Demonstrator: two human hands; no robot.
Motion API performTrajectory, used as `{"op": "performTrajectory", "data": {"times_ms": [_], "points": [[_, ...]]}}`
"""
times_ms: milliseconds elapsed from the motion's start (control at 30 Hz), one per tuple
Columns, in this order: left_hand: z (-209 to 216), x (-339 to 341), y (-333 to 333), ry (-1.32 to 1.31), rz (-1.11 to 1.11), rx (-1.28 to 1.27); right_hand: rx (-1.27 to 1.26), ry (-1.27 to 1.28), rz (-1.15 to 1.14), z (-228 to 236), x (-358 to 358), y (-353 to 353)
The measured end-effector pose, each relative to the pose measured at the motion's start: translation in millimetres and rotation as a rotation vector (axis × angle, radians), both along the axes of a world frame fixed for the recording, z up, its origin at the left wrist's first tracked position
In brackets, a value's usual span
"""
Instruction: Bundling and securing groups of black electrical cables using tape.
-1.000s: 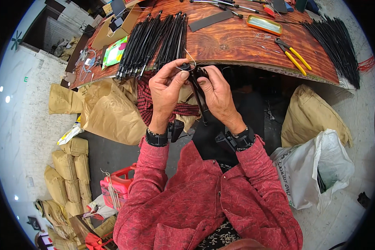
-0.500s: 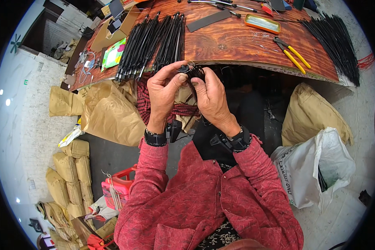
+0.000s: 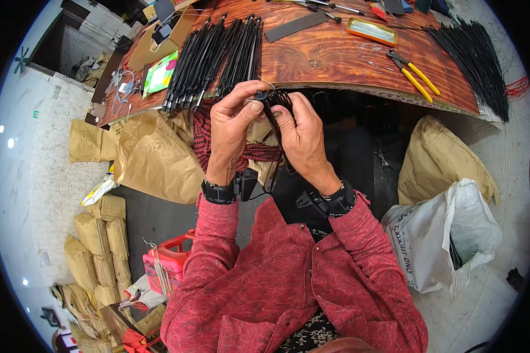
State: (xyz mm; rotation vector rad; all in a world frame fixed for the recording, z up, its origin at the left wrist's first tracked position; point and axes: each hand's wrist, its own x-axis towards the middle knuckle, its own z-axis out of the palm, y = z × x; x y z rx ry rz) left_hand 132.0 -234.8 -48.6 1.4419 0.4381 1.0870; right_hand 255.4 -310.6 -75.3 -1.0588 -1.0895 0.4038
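Just beyond the table's near edge, I hold a piece made of thin black strands [image 3: 272,120] between both hands. My left hand [image 3: 234,120] pinches its dark upper end, where a fine wire [image 3: 267,82] sticks up. With thumb against fingers, my right hand [image 3: 303,138] grips the strands beside it; some loop over its fingers, and a long one hangs down between my wrists. The exact kind of piece is too small to make out. On the table near my left hand lie several long black rods [image 3: 209,62] in two bundles.
The wooden table [image 3: 312,65] carries yellow-handled pincers [image 3: 415,76], an orange-rimmed tin [image 3: 371,32], a flat grey bar [image 3: 295,27] and a fan of black strands [image 3: 474,67]. Beside me stand a white sack [image 3: 447,235], a tan sack [image 3: 444,162] and brown paper [image 3: 156,159].
The black strands now hang lower and show more clearly between my wrists. My right hand has turned slightly, and the wire end points up more. Both hands keep their grip.
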Motion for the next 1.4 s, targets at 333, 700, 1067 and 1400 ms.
{"op": "performTrajectory", "data": {"times_ms": [333, 700, 1067, 1400], "points": [[3, -6, 10, 0.062, -0.094, 0.074, -0.090, 0.080, 0.045, 1, 0, -5], [-7, -17, 38, 0.025, -0.338, 0.209, -0.138, -0.202, 0.087, 0, 13, -11], [-62, 8, 78, -0.319, -0.689, -0.308, -0.311, -0.088, 0.348, 3, 48, 1], [-16, -5, -1, -0.094, -0.163, -0.094, -0.044, -0.163, -0.143, -22, 20, 27]]}}
